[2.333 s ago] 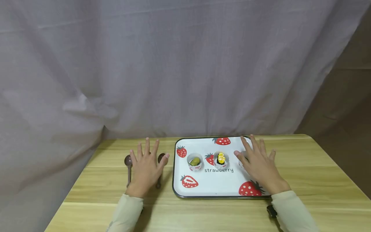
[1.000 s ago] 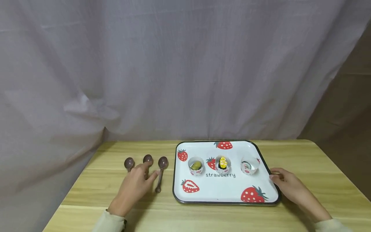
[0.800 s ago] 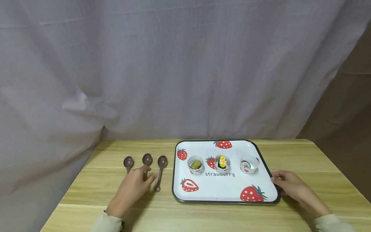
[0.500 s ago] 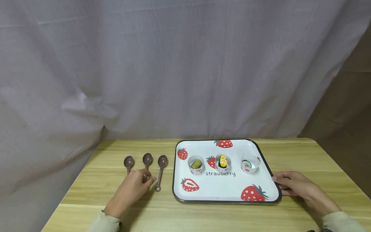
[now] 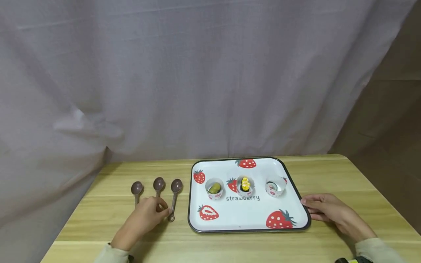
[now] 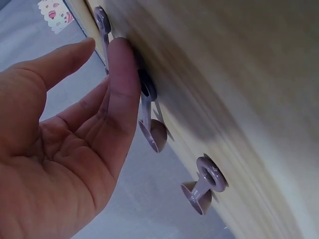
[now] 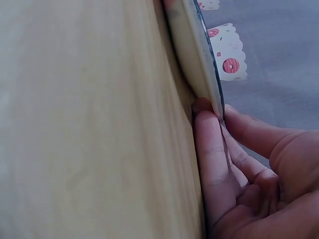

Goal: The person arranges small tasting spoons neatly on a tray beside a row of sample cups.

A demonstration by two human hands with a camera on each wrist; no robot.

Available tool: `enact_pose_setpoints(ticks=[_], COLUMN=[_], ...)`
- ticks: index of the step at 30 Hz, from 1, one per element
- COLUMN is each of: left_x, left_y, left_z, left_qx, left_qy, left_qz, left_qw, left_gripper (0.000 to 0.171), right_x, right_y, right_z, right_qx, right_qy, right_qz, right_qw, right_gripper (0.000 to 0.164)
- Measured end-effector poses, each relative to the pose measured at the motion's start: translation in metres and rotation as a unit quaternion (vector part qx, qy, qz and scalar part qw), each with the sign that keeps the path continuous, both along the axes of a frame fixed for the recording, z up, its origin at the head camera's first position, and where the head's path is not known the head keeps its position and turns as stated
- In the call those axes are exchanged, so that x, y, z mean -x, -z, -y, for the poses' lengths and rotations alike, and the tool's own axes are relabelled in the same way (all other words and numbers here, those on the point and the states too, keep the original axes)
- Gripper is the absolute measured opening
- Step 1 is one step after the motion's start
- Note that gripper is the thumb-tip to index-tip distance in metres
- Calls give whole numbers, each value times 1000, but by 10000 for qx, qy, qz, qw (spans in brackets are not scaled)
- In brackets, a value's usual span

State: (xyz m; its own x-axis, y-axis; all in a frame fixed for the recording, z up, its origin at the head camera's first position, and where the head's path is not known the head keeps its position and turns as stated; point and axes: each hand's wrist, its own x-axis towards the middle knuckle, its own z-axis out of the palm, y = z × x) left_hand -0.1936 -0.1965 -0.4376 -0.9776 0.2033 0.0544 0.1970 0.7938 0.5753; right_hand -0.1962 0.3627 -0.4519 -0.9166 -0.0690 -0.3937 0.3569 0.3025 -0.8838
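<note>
Head view shows a white, dark-rimmed, strawberry-printed tray point(image 5: 245, 214).

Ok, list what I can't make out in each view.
Head view: lower handles of the left spoon and middle spoon, behind the left hand.
Left wrist view: bowl of the right spoon, behind that hand.
Right wrist view: inside of the near paper cup, behind its wall; another cup, cut off by the top edge.

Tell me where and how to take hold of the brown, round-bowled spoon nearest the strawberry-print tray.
Grip the brown spoon by its slim handle, probably midway, coming from above on the near side and pinching left to right: the handle runs lengthwise with its end nearest, the wider bowl lies beyond, and the left hand is close by.
</note>
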Motion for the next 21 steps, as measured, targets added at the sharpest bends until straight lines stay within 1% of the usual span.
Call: enact_pose_setpoints(ticks=[2,5,8,12,14,17,21], left_x=[-1,-3,-3,-1,0,0,0], left_y=[-2,-7,-12,-12,-11,-9,-8], left_z=[1,2,1,-3,-6,-10,-12], left_qx=[51,154,244,377,398,451,532], left_qy=[-36,-217,-283,-73,-16,-68,-149], left_qz=[64,90,110,-15,-32,-24,0], left_qw=[10000,9996,9992,9993,9992,9990,9985], left_gripper=[10,11,13,16,17,18,17], right_x=[1,5,7,3,1,1,2], right_y=[0,-1,1,5,6,6,6], right_z=[1,4,4,-2,-6,-10,-12], right_qx=[37,57,159,303,376,507,545], right_qy=[12,75,107,61,56,-18,-93], right_qz=[48,83,125,158,173,181,226], right_qw=[10000,9999,9997,9994,9991,9985,9982], right_gripper=[44,48,46,32,24,17,16])
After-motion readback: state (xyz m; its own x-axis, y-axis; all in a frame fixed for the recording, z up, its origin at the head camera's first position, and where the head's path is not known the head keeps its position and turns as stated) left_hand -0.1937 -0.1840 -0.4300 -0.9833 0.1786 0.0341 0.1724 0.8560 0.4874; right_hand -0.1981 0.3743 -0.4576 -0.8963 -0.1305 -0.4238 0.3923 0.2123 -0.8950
